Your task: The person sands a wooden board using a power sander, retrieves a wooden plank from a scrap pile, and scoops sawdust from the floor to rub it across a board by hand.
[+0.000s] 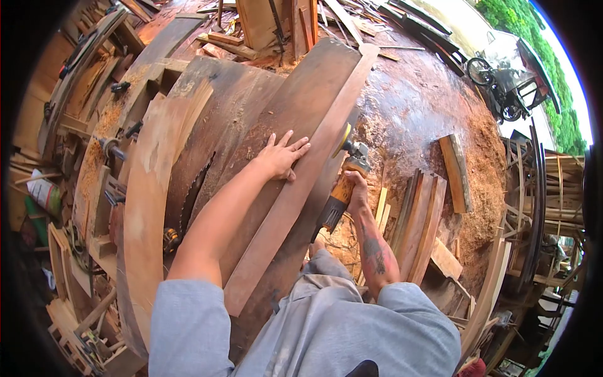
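A long narrow board (308, 163) lies slantwise on a wide dark plank (320, 75). My left hand (282, 157) is spread, palm down, on the plank, its fingertips at the board's left edge. On the board's right side, my right hand (357, 188) is wrapped round the yellow and black body of an angle grinder (339, 200). The grinder's yellow-rimmed disc (342, 139) stands on edge beside the board's right edge; whether it touches cannot be made out.
A pale curved plank (147, 207) lies at left, near metal clamps (113, 149). Several boards (419, 220) and a thick wood piece (455, 173) lie at right among sawdust. A parked motorcycle (502, 91) is at upper right.
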A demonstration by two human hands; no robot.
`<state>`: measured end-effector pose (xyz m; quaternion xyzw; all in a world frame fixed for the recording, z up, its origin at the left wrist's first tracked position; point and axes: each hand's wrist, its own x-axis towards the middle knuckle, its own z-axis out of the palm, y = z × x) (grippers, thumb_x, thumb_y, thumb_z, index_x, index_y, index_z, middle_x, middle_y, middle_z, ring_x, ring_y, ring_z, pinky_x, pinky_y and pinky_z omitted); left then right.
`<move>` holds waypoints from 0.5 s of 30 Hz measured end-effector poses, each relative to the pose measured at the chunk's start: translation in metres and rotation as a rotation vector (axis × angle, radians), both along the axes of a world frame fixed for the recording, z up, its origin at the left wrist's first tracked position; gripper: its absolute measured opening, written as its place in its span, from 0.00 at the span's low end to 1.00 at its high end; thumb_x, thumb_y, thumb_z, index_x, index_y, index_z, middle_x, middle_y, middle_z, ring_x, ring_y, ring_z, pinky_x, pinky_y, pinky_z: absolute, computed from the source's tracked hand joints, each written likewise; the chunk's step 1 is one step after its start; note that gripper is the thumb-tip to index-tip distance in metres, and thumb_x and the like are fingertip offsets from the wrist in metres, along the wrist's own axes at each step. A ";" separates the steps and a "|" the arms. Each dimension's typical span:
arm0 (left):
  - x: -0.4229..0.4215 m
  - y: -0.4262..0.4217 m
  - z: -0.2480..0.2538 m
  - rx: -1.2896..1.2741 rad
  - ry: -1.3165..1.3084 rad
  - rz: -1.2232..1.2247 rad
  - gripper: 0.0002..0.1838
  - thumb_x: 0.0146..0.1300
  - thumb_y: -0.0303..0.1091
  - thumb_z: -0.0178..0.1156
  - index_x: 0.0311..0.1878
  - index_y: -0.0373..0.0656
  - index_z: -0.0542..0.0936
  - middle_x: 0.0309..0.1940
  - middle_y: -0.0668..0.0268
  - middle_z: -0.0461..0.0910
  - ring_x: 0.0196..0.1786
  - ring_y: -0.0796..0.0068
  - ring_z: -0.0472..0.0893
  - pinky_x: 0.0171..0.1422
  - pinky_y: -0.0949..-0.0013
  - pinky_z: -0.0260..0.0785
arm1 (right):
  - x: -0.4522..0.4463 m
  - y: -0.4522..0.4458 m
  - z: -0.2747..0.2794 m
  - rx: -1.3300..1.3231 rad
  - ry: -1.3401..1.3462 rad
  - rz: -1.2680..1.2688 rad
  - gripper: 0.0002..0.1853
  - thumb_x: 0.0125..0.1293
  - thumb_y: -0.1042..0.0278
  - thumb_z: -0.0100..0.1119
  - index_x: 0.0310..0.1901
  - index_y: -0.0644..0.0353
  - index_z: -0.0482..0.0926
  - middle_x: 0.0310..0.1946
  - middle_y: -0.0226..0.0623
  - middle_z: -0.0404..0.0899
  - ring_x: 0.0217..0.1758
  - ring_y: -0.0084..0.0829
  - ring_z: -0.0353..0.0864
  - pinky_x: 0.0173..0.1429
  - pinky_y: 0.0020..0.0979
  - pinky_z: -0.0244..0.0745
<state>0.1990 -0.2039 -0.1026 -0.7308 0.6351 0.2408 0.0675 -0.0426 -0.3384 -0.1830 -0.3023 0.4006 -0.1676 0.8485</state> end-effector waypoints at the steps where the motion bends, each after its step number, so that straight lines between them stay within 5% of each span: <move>1: 0.000 0.000 0.000 0.004 -0.008 -0.005 0.61 0.52 0.52 0.75 0.84 0.58 0.47 0.85 0.76 0.42 0.85 0.50 0.40 0.83 0.31 0.42 | 0.004 -0.005 0.005 -0.008 0.025 -0.015 0.16 0.55 0.57 0.65 0.41 0.58 0.77 0.28 0.38 0.81 0.27 0.36 0.83 0.36 0.41 0.83; 15: 0.001 -0.002 0.002 0.015 0.035 0.040 0.59 0.53 0.50 0.74 0.84 0.59 0.49 0.85 0.74 0.43 0.86 0.51 0.39 0.84 0.32 0.39 | 0.052 -0.124 0.017 -0.049 -0.026 -0.006 0.18 0.55 0.59 0.65 0.47 0.55 0.77 0.31 0.37 0.82 0.30 0.35 0.84 0.38 0.41 0.83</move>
